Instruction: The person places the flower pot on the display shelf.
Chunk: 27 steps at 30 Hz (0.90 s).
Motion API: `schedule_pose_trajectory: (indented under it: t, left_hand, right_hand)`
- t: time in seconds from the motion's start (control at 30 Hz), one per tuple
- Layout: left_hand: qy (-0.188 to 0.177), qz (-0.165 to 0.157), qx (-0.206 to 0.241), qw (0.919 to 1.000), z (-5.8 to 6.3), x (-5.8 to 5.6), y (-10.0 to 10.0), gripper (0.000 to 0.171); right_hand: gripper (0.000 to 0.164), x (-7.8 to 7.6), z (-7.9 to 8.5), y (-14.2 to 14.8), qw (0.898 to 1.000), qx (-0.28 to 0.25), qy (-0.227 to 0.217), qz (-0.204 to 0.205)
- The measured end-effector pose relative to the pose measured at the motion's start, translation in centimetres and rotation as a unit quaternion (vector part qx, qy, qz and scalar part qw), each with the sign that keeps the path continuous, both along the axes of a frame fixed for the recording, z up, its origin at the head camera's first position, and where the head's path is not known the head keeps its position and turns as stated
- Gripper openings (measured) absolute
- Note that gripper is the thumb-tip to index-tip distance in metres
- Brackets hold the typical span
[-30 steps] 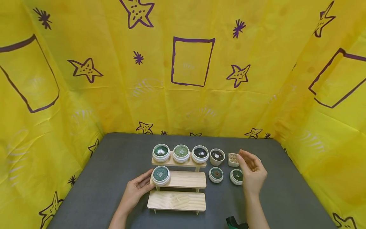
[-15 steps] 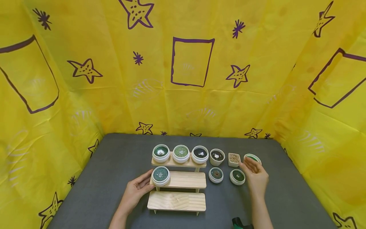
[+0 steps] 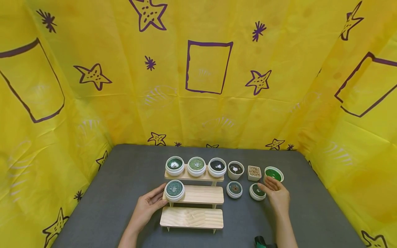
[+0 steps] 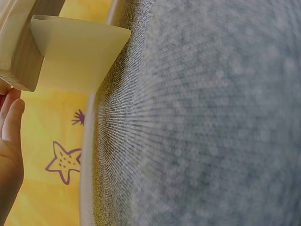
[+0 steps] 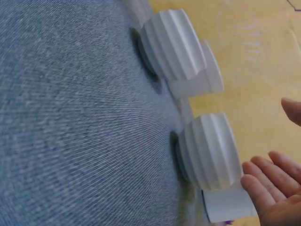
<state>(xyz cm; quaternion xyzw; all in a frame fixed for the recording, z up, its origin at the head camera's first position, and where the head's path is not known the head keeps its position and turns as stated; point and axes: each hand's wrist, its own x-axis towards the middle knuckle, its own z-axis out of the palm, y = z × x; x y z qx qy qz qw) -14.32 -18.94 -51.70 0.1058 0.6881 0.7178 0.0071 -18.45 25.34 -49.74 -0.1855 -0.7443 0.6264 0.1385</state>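
Observation:
My left hand point(image 3: 149, 206) stays at the left end of the middle shelf of a three-step wooden stand point(image 3: 201, 194), beside a white pot with teal filling point(image 3: 174, 190). In the left wrist view its extended fingers point(image 4: 11, 122) reach up to the shelf's end. My right hand point(image 3: 277, 198) is beside a ribbed white pot with dark green filling point(image 3: 257, 192), thumb and fingers apart, nothing between them. In the right wrist view the fingertips point(image 5: 256, 183) come right up to that ribbed pot point(image 5: 211, 150). A pot with bright green filling point(image 3: 274, 174) stands just beyond.
Three white pots point(image 3: 196, 167) line the stand's top shelf. Right of the stand are a dark-filled cup point(image 3: 235, 170), a square pot of tan grains point(image 3: 254, 173) and a ribbed pot point(image 3: 234, 189). Yellow patterned cloth point(image 3: 211, 117) surrounds the grey table point(image 3: 133, 179).
My right hand has come down toward the front, lowering beside the dark green pot and uncovering the bright green one. My left hand and the stand hold still.

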Motion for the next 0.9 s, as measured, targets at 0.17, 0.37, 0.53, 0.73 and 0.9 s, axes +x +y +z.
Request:
schedule_pose_trajectory:
  t: [0.17,0.37,0.53,0.73,0.9]
  left_hand:
    - [-0.002,0.002,-0.004,1.0000,-0.1,0.0,-0.1,0.059]
    - [0.000,0.001,-0.004,1.0000,-0.1,0.0,-0.1,0.059]
    - [-0.001,0.001,-0.004,1.0000,0.0,-0.1,0.0,0.059]
    - [0.000,0.001,-0.001,1.0000,0.0,0.0,0.0,0.059]
    - [0.003,-0.002,0.001,1.0000,0.0,0.0,0.0,0.059]
  right_hand:
    - [0.065,0.0,-0.5,0.4,0.999,0.025,-0.035,0.023]
    - [0.071,-0.1,-1.2,0.9,0.995,0.035,-0.057,0.070]
    - [0.070,0.1,-1.4,1.2,0.993,0.051,-0.071,0.085]
    - [0.069,0.3,-1.9,1.5,0.987,0.090,-0.090,0.101]
    - [0.065,0.4,-2.3,1.4,0.986,0.104,-0.080,0.101]
